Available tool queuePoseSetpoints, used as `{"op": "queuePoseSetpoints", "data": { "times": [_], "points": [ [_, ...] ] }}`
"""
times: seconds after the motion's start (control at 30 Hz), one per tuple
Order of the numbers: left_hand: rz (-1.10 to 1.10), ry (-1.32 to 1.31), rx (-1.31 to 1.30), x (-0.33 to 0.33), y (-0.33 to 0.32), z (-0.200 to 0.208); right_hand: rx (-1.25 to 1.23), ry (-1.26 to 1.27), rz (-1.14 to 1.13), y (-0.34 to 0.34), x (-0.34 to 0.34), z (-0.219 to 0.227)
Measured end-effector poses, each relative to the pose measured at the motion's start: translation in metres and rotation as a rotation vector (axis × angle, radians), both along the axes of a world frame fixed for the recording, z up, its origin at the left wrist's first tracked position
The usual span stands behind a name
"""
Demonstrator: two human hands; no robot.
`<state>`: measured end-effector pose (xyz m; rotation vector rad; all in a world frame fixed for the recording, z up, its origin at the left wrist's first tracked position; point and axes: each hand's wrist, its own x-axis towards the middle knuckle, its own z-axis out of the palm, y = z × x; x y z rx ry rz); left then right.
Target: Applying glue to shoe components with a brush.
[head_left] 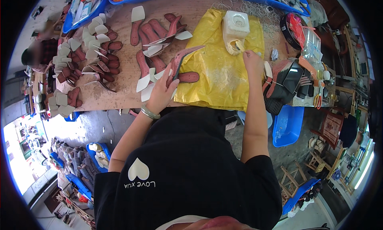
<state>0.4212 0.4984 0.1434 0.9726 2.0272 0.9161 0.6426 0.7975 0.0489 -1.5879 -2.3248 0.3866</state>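
My left hand (pixel 161 90) is closed around a pinkish-red shoe insole (pixel 184 56), raised at a tilt over the left edge of a yellow plastic sheet (pixel 215 80). More red insoles with white pads lie beside and under that hand, one insole (pixel 189 77) partly on the sheet. At the far right of the sheet, my right hand (pixel 253 63) pinches a short pale stick (pixel 240 46). Its far end is at the crusted opening of a white plastic container (pixel 235 26). Whether that end carries bristles is too small to tell.
Many padded insoles (pixel 101 62) cover the table's left side. Right of the sheet sits a tied stack of black sole pieces (pixel 285 82), with orange-handled scissors (pixel 318 100) past it. Blue trays line the far edge; a blue bin (pixel 288 126) stands below. String (pixel 259 10) lies loose behind.
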Motion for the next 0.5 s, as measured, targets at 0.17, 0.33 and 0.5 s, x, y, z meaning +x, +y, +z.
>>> {"op": "queuePoseSetpoints", "data": {
  "times": [0.17,0.33,0.5],
  "points": [
    [0.006,0.475,0.115,0.0,-0.006,-0.003,0.026,-0.141,0.049,0.012,-0.009,-0.013],
    [0.054,0.46,0.098,-0.001,-0.007,-0.001,-0.048,-0.136,0.086,-0.027,0.019,-0.009],
    [0.075,0.535,0.206,-0.009,-0.009,-0.007,-0.444,0.683,0.014,-0.107,0.019,0.04]
  ]
}}
